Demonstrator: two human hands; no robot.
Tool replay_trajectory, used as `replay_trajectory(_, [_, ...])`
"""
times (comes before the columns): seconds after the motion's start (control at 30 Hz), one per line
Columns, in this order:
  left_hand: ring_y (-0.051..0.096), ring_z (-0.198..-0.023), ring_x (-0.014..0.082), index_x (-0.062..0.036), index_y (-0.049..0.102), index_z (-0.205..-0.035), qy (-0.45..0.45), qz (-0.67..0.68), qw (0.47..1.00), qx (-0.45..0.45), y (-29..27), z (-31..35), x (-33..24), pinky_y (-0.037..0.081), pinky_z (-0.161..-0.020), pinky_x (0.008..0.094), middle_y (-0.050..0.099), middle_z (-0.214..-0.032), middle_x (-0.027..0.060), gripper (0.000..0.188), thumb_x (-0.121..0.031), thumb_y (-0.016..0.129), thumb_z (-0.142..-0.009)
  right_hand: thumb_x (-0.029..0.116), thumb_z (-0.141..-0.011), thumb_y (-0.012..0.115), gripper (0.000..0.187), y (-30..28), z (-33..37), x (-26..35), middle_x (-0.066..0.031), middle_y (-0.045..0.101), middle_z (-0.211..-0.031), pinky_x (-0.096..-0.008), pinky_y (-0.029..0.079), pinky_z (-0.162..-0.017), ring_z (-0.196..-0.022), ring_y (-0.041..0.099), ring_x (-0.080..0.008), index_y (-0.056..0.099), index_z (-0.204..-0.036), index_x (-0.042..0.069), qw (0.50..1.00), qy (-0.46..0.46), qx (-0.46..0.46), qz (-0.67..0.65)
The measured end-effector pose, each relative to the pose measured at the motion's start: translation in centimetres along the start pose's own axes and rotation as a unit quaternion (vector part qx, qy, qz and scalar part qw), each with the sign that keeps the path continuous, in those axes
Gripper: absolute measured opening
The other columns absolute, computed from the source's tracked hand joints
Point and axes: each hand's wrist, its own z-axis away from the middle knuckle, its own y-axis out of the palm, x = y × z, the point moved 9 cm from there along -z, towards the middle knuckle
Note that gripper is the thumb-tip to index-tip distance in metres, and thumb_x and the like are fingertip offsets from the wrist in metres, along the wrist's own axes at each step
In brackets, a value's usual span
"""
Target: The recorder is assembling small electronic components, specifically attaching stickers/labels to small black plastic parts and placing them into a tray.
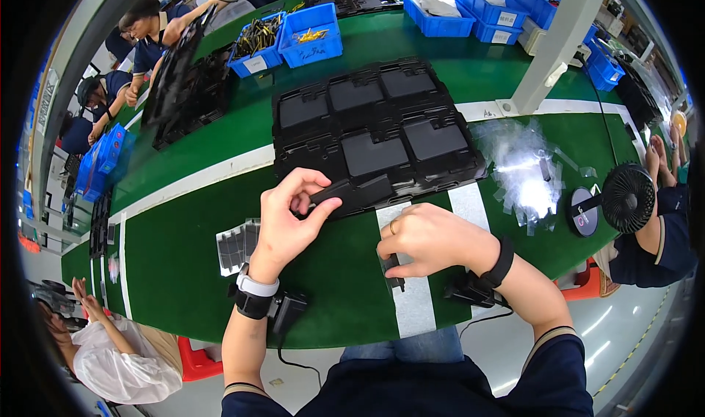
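My left hand (285,215) is closed, thumb and fingers pinching one end of a flat black rectangular part (363,191) at the near edge of a black molded tray (334,144). Dark rectangular panels (374,153) fill the tray's pockets in two rows. Closer to me, over a white strip (413,310) on the green table, my right hand (437,239) is closed on a small black part (394,272); its fingers hide much of it. A clear sheet with dark rectangular pieces (236,247) lies left of my left wrist.
Clear plastic films (523,171) are heaped right of the tray, near a small black fan (626,197). A grey post (558,50) rises behind them. Blue bins (312,35) stand beyond the tray. Black trays (191,94) are stacked far left, where people work. The green table (176,285) curves toward me.
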Motion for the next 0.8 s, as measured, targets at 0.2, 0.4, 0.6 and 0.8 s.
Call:
replay_trajectory(0.2, [0.037, -0.049, -0.0019, -0.0019, 0.056, -0.084, 0.003, 0.053, 0.998, 0.030, 2.0, 0.7, -0.3, 0.028, -0.044, 0.0146, 0.063, -0.071, -0.0010, 0.023, 0.000, 0.073, -0.068, 0.017, -0.067, 0.070, 0.017, -4.3, 0.9, -0.6, -0.0034, 0.050, -0.064, -0.0334, 0.042, -0.050, -0.061, 0.054, -0.0222, 0.055, -0.069, 0.010, 0.962, -0.011, -0.270, -0.028])
replay_trajectory(0.4, [0.047, -0.053, -0.0003, -0.0010, 0.055, -0.084, 0.018, 0.089, 0.995, 0.045, 3.8, 1.3, -0.6, 0.038, -0.049, 0.0148, 0.062, -0.071, 0.0015, 0.023, 0.001, 0.072, -0.070, 0.008, -0.067, 0.073, 0.032, -4.8, 0.9, -2.7, -0.0065, 0.060, -0.085, -0.0303, 0.045, -0.069, -0.077, 0.058, -0.0191, 0.059, -0.096, 0.005, 0.948, 0.066, -0.303, -0.073])
replay_trajectory(0.6, [0.061, -0.063, 0.0070, 0.0018, 0.055, -0.086, 0.004, 0.130, 0.991, 0.013, 3.2, 1.2, -0.6, 0.046, -0.054, 0.0168, 0.064, -0.081, 0.0063, 0.017, 0.003, 0.067, -0.075, 0.010, -0.072, 0.069, 0.020, -4.8, 1.3, -3.1, -0.0017, 0.060, -0.072, -0.0303, 0.043, -0.070, -0.070, 0.058, -0.0174, 0.061, -0.091, 0.009, 0.939, 0.069, -0.333, -0.061])
replay_trajectory(0.8, [0.065, -0.063, 0.0125, 0.0019, 0.062, -0.087, 0.018, 0.105, 0.994, -0.002, 2.7, 1.3, -1.2, 0.048, -0.055, 0.0189, 0.065, -0.078, 0.0076, 0.010, 0.001, 0.064, -0.078, 0.006, -0.066, 0.074, 0.017, -5.3, 1.5, -3.0, -0.0033, 0.064, -0.070, -0.0268, 0.042, -0.069, -0.063, 0.058, -0.0148, 0.066, -0.082, 0.005, 0.927, 0.087, -0.361, -0.055])
